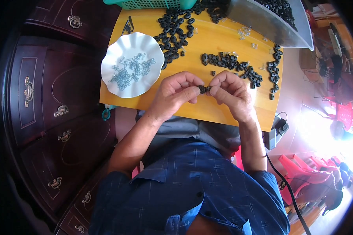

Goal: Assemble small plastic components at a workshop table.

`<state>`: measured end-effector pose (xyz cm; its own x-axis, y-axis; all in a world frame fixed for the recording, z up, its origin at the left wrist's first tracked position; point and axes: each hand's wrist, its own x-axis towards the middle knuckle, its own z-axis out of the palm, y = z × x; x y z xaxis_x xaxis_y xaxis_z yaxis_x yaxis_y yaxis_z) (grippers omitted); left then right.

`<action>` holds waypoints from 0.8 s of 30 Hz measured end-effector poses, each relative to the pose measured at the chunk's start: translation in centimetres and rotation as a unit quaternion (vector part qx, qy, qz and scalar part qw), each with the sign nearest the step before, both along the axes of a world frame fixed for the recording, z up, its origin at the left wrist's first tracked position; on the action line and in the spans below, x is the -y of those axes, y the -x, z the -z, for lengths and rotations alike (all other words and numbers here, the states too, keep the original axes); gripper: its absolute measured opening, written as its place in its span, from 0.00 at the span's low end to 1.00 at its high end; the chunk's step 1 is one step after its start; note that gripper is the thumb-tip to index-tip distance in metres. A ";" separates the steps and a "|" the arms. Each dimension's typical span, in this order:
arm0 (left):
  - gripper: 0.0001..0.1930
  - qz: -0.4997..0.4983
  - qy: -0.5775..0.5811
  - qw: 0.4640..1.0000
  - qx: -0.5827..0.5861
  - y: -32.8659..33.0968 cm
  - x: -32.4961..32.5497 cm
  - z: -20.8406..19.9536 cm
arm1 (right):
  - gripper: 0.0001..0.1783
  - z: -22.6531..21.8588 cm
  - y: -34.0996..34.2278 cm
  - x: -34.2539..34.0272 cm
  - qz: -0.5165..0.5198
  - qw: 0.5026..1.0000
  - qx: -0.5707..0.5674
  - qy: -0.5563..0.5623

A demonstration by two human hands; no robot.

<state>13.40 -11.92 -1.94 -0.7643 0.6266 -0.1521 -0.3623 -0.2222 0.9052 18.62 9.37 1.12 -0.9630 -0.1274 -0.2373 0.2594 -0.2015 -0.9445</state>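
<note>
Together, left fingers [191, 93] and right fingers [219, 94], pinched nearly closed, gripping a small black part [202, 89] between them

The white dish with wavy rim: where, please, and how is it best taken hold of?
Probably pinch the dish by its left rim, coming from the left: its wavy edge there reaches the edge of the table, while black parts crowd its right.
</note>
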 end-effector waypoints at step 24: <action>0.07 -0.011 0.012 1.000 0.000 0.0 0.1 -0.1 | 0.04 0.7 0.0 0.2 -0.022 0.999 -0.027 -0.037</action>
